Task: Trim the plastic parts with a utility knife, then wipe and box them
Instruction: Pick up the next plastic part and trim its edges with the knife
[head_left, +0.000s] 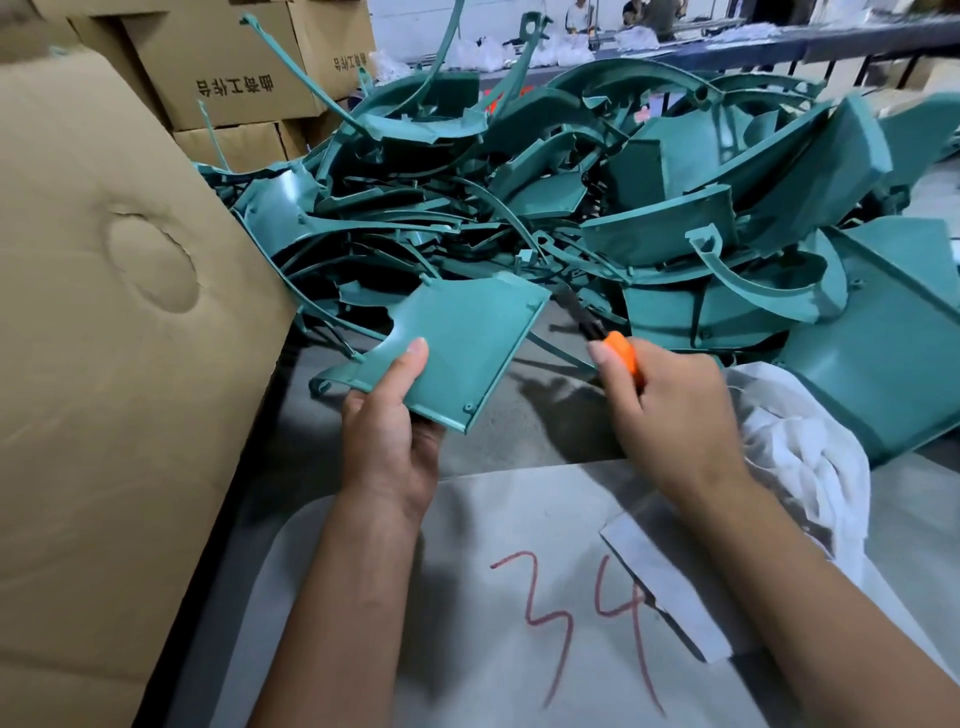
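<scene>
Trimming step: left hand (389, 436) gripping teal part (457, 343) mid-frame, right hand (670, 415) gripping utility knife (615, 351). Next imo: blade onto part's right edge.

Teal plastic part (457, 343), orange utility knife (621, 353), white cloth (800, 441).

Two bare forearms reach in from the bottom edge, uncovered to that edge, with no sleeve or cuff showing; the left hand (389, 441) and the right hand (675, 415) wear no gloves, rings, watch or wristband, and the fingernails are short and unpainted
</scene>
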